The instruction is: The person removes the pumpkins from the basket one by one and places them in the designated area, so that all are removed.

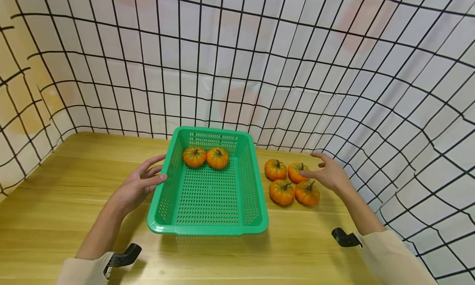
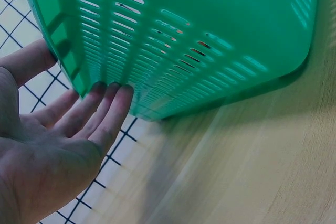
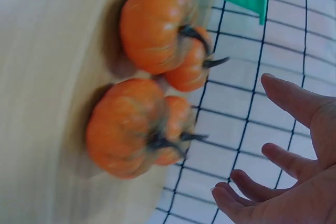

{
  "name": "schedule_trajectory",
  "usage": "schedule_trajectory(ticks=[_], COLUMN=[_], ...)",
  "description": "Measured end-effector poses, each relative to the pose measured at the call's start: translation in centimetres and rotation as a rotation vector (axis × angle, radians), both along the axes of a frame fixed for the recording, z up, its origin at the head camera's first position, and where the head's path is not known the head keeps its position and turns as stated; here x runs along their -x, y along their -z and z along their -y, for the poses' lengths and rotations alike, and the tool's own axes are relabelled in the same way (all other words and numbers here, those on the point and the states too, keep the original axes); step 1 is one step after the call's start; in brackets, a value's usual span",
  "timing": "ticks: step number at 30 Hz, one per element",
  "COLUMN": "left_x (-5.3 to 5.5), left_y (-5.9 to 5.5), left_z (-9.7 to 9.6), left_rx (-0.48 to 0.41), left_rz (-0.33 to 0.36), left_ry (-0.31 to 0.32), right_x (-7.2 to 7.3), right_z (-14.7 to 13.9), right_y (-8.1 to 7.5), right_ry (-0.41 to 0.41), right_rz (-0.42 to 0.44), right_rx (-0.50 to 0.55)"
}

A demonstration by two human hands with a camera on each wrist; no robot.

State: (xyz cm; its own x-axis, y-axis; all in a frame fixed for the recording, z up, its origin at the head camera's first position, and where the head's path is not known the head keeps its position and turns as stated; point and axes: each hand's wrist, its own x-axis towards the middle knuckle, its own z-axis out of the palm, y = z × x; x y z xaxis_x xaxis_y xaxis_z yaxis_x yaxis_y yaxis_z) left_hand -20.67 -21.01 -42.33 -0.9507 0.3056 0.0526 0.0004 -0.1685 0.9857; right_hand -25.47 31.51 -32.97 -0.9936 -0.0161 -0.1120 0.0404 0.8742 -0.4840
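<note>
A green plastic basket (image 1: 208,229) with slotted walls holds two small orange pumpkins, a left one (image 1: 194,157) and a right one (image 1: 217,158), by its far wall. My left hand (image 1: 139,186) is at the basket's left side; in the left wrist view its fairly straight fingers (image 2: 113,111) touch the outer wall, the thumb at the rim. To the right of the basket, several more pumpkins (image 1: 282,192) sit grouped on the table. Over the group's right side, my right hand (image 1: 328,173) has its fingers spread, holding nothing; the right wrist view shows a gap between it and the pumpkins (image 3: 126,129).
The wooden table (image 1: 92,165) runs back to a white cloth with a black grid (image 1: 222,66), which also rises on the left and right. A black wrist mount sits on each sleeve, left (image 1: 126,256) and right (image 1: 345,238).
</note>
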Motion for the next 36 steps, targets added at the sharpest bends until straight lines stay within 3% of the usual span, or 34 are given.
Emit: schedule_trajectory(ticks=[15, 27, 36], left_x=[0.0, 0.0, 0.0], left_y=[0.0, 0.2, 0.3], left_z=[0.0, 0.1, 0.1], left_rx=[0.008, -0.009, -0.003], left_rz=[0.006, 0.004, 0.005], left_ry=[-0.006, -0.002, -0.007], right_x=[0.9, 2.2, 3.2], right_z=[6.6, 12.0, 15.7], right_y=[-2.2, -3.1, -3.4], right_ry=[-0.127, -0.205, -0.214], right_rz=[-0.084, -0.126, -0.142], right_rx=[-0.007, 0.037, 0.131])
